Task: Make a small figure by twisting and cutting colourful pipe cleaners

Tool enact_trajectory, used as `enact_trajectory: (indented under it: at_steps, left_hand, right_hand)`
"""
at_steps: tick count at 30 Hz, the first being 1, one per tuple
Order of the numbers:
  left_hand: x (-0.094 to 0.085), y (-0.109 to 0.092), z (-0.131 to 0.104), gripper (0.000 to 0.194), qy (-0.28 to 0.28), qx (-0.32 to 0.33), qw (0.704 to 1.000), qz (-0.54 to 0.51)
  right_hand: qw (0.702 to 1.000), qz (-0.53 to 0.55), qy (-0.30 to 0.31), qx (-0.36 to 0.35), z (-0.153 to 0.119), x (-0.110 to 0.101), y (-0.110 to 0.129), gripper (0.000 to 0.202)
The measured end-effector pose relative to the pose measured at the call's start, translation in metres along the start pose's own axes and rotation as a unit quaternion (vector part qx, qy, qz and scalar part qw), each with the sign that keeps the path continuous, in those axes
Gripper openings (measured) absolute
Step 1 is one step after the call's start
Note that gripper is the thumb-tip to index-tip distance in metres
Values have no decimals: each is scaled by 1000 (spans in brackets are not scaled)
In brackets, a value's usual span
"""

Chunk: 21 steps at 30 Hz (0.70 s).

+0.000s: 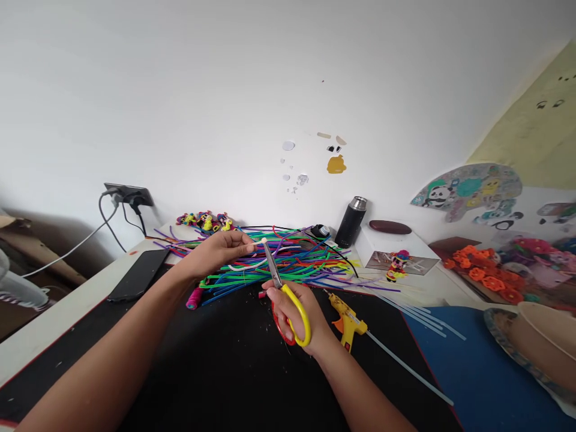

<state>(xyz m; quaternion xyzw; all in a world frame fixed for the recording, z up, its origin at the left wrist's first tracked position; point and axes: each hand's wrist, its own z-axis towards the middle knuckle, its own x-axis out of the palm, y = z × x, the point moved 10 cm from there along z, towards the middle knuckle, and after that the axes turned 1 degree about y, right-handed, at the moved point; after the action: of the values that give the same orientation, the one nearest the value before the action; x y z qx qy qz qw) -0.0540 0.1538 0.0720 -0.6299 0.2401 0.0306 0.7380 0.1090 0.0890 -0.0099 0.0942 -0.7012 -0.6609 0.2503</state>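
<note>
My left hand (227, 249) pinches a small pale piece (263, 241) between thumb and fingertips, above a heap of coloured pipe cleaners (252, 273). My right hand (292, 309) is closed on scissors (300, 321) with one yellow and one red handle loop. The scissor blades point up and away, and their tips touch or nearly touch the pale piece. Just right of my right hand, a yellow glue gun (348, 321) lies on the black mat (216, 366) with a long translucent stick behind it.
A phone (139, 275) and pink roll (194, 298) lie left. Small figures (206, 221) sit behind the heap. A black flask (350, 222), white box (400, 249) with a small figure (396, 266), glue sticks (427, 318) and a round basket (531, 348) are right.
</note>
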Motion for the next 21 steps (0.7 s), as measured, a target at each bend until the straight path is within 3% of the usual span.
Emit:
enact_trajectory:
  at_steps: [5, 10, 13, 17, 21]
  left_hand:
    - [-16, -28, -12, 38, -74, 42, 975, 206]
    - [2, -59, -23, 31, -64, 154, 903, 396]
    - [6, -68, -27, 32, -72, 205, 868, 447]
    - [4, -73, -28, 30, -60, 236, 871, 427]
    - [1, -61, -22, 27, 17, 177, 910, 374]
  right_hand:
    - [999, -29, 1, 15, 0, 1, -11, 55]
    - [996, -69, -1, 48, 0, 3, -19, 57]
    - [993, -99, -6, 61, -1, 6, -22, 56]
    - [989, -138, 14, 55, -2, 12, -27, 49]
    - [982, -177, 44, 57, -5, 18, -34, 48]
